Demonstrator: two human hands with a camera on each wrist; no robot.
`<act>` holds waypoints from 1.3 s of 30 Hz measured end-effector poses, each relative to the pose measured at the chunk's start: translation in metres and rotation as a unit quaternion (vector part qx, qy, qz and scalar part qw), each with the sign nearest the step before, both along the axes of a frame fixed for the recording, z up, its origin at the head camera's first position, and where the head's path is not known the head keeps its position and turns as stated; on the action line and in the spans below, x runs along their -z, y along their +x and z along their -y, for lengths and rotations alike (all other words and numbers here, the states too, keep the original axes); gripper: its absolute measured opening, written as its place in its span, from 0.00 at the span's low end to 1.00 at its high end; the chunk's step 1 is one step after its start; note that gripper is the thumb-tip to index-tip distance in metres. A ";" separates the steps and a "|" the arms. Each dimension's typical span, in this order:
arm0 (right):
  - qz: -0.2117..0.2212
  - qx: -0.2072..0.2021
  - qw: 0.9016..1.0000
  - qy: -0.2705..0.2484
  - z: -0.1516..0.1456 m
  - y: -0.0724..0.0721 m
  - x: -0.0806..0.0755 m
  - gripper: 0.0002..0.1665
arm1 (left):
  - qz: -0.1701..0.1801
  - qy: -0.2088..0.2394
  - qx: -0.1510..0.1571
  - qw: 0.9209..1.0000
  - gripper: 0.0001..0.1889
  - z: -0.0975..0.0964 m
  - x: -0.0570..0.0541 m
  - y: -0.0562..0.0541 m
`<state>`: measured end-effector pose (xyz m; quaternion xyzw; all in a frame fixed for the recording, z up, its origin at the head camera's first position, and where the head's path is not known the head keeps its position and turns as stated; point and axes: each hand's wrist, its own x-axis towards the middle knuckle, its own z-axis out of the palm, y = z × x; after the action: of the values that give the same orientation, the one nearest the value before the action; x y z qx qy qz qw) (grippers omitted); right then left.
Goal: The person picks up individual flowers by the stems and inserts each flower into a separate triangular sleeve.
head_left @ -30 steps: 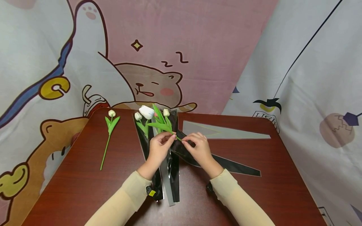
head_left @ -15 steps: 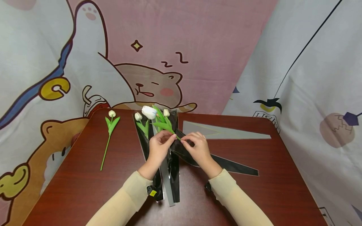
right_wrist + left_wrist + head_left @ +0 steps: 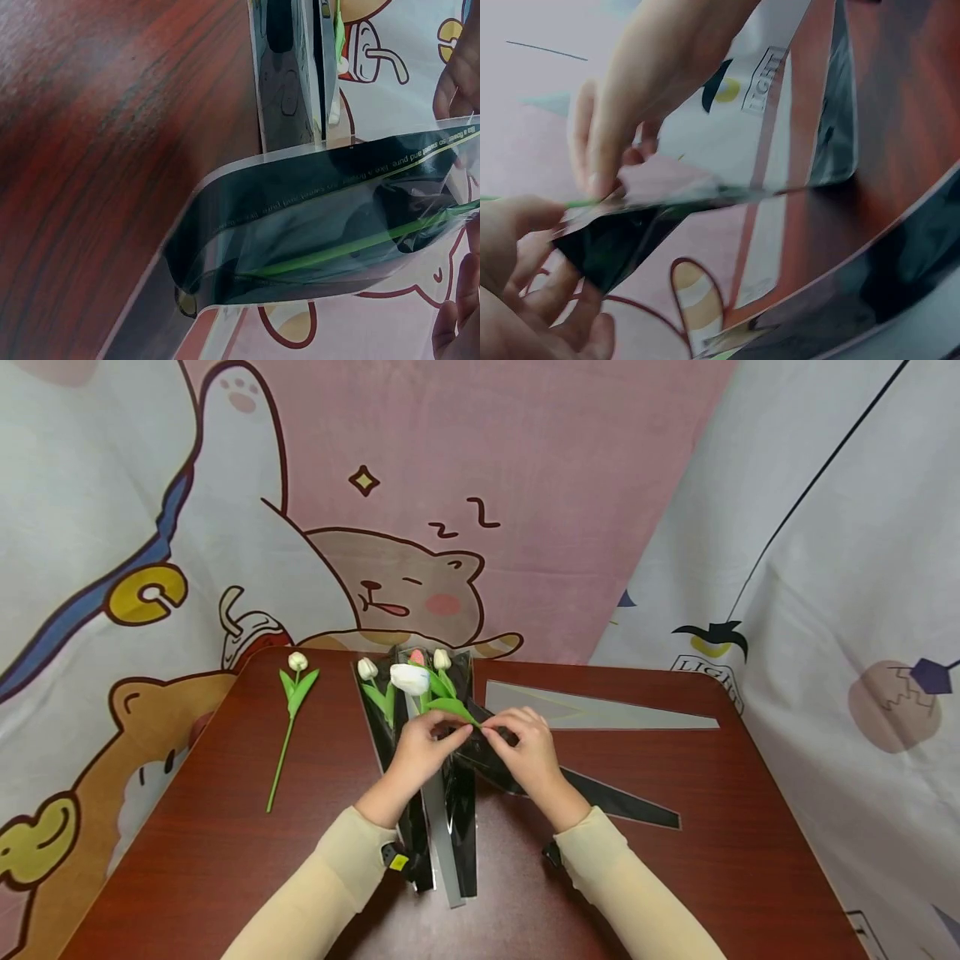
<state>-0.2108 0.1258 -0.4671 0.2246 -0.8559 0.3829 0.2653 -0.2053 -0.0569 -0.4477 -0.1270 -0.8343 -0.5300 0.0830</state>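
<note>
My left hand (image 3: 427, 747) pinches the green stem of a white tulip (image 3: 409, 680) just below its leaves. Its bloom points to the upper left. Close beside it, my right hand (image 3: 525, 747) pinches the mouth of a black-and-clear flower sleeve (image 3: 626, 800), which trails off to the lower right. In the right wrist view the tulip's stem (image 3: 330, 255) shows through the sleeve, lying inside it. The left wrist view has the sleeve mouth (image 3: 622, 244) between both hands' fingers. Fingertips partly hide the point where stem meets sleeve.
Sleeved tulips (image 3: 461, 835) lie under and behind the left hand, with white and pink blooms at the far end. A loose white tulip (image 3: 297, 681) rests at the left of the brown table (image 3: 202, 827). Behind the right hand lies a flat grey sleeve (image 3: 607, 708).
The tulip's bloom has moved right and towards me, with its stem running towards the sleeve. The sleeve's far end has shifted slightly left. A pink bloom behind is now uncovered.
</note>
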 end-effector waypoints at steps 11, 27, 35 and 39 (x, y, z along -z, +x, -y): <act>0.000 0.000 0.999 -0.041 -0.005 -0.003 -0.001 0.05 | -0.051 -0.093 -0.037 0.994 0.06 0.020 -0.030 -0.008; 0.002 0.017 0.998 -0.055 -0.004 -0.003 -0.004 0.04 | 0.196 0.258 -0.111 0.940 0.14 0.009 -0.041 -0.004; 0.005 0.025 0.998 -0.059 -0.004 -0.004 -0.003 0.04 | 0.152 0.309 -0.075 0.936 0.10 0.011 -0.037 -0.002; 0.001 0.017 0.998 -0.062 -0.004 -0.004 -0.003 0.03 | 0.119 0.331 -0.061 0.934 0.09 0.014 -0.032 -0.005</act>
<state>-0.2149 0.1293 -0.4638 0.1930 -0.8344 0.4311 0.2840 -0.2100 -0.0714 -0.4158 0.0228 -0.6214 -0.7814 0.0527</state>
